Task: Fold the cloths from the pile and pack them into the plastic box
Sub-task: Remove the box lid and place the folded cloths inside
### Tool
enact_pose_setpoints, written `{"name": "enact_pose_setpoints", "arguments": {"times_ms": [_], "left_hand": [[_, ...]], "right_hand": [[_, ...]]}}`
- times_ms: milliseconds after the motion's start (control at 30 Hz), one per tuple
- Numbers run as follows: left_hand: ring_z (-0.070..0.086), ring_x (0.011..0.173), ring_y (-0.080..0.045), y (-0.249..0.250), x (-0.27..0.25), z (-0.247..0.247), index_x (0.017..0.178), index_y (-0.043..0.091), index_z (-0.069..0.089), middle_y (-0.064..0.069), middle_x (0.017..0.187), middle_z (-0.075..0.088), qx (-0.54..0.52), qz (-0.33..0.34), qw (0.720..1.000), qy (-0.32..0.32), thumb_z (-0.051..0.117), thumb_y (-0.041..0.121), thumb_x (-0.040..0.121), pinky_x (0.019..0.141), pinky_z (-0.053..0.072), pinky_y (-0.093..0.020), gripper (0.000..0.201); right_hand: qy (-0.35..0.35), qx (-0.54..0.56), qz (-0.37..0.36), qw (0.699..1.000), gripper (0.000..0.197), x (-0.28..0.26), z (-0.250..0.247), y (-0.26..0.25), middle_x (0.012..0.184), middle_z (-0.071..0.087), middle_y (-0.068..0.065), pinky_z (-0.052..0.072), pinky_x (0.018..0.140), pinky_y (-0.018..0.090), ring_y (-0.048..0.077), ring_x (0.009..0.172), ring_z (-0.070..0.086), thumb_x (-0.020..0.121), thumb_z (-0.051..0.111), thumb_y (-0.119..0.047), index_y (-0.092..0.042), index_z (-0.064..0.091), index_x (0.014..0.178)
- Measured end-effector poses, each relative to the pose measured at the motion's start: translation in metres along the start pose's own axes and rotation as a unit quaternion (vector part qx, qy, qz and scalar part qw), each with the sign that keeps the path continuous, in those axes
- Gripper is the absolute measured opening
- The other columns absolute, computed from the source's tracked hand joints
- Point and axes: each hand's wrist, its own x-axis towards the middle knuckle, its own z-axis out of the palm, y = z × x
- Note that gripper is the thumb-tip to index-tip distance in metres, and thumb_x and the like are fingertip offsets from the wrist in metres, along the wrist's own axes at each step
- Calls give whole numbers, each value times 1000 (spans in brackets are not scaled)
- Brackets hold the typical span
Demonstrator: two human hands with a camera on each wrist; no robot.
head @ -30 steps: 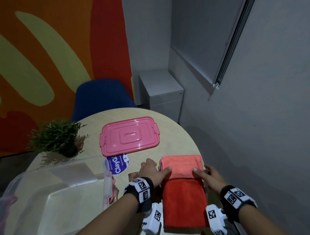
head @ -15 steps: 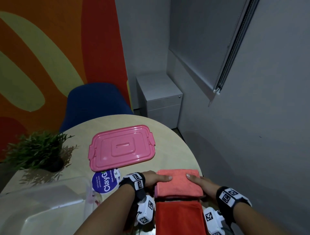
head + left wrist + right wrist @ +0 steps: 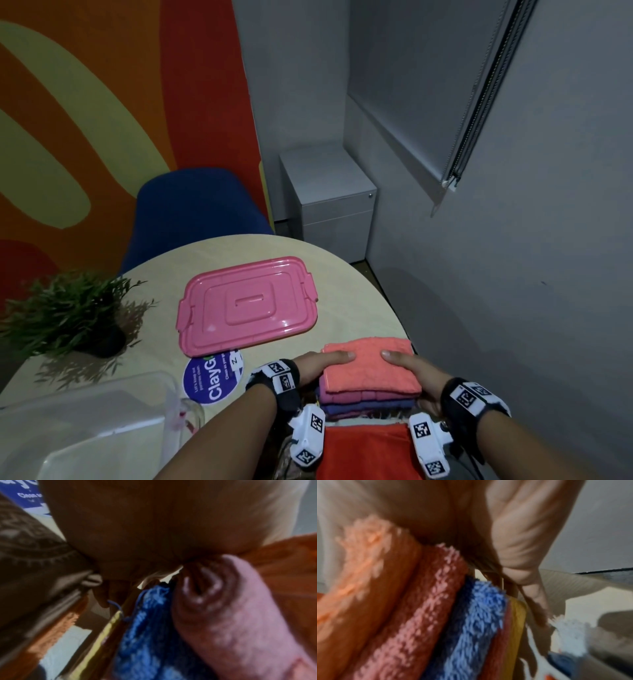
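We clamp stack of folded cloths just right of round sticker: left hand and right hand wrapped around its ends, thumbs on top. Plastic box left of sticker, lid off. Risk: uneven squeeze, lower cloths slip out, unfold.

We see a salmon-orange cloth topping pink and blue cloths, a red cloth, a pink lid, a blue chair, a green plant, and an orange, red and yellow wall.
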Motion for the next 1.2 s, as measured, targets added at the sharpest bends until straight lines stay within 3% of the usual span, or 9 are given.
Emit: {"name": "enact_pose_setpoints", "arguments": {"times_ms": [267,367,500,600,667,767,933,1067,1200], "left_hand": [[72,73,-23,31,-26,2,112,10,63,-12,90,76,-42,40,998,5,75,42,80,63,58,-28,46],[72,83,-26,43,-38,0,116,11,60,-15,101,75,-18,49,999,-4,76,47,79,73,59,-31,55],[70,80,-24,59,-63,-6,108,12,59,-10,91,74,2,61,998,2,70,45,85,77,57,-30,42],[69,95,-30,70,-100,-16,115,11,60,-14,106,73,21,82,996,8,75,50,78,95,54,-39,56],[65,111,-36,73,-127,-27,122,9,59,-18,117,69,23,95,995,11,80,52,72,104,48,-48,69],[63,116,-36,72,-175,-53,121,10,59,-18,118,69,32,116,992,46,76,52,77,104,48,-46,64],[66,110,-35,41,-238,-119,130,15,56,-16,117,70,20,149,985,81,85,62,59,102,49,-49,90],[63,114,-38,-6,-287,-170,131,13,56,-18,119,69,8,154,983,104,87,63,53,105,46,-51,97],[62,116,-37,-67,-315,-213,132,16,54,-18,122,67,-23,136,986,91,87,59,53,106,46,-50,96]], "right_hand": [[7,20,-34,999,105,-14,12,-31,122,63,31,41,106,62,47,113,62,44,98,-35,-3,50,133],[2,9,-51,999,108,-26,19,-42,122,64,29,40,107,62,45,113,62,42,98,-39,-5,50,132],[0,1,-76,997,105,-45,36,-57,121,66,26,42,106,60,42,113,63,43,97,-41,-6,52,131],[-3,-15,-100,995,94,-64,60,-71,119,68,24,44,105,58,39,107,67,51,90,-43,-7,54,130],[-8,-30,-114,993,89,-77,82,-80,112,71,20,50,97,55,34,97,70,51,85,-46,-9,56,127],[-28,-53,-134,989,83,-92,125,-91,99,74,16,60,75,46,29,85,72,54,83,-47,-13,56,125],[-46,-130,-149,979,73,-108,214,-87,109,73,12,51,98,53,33,106,66,57,77,-58,-23,59,118],[-93,-167,-124,974,71,-113,288,-67,110,72,12,56,88,45,29,101,67,58,77,-55,-21,57,117],[-139,-217,-74,963,74,-100,345,-32,117,69,17,50,98,50,32,102,66,63,79,-54,-16,57,122]]}}
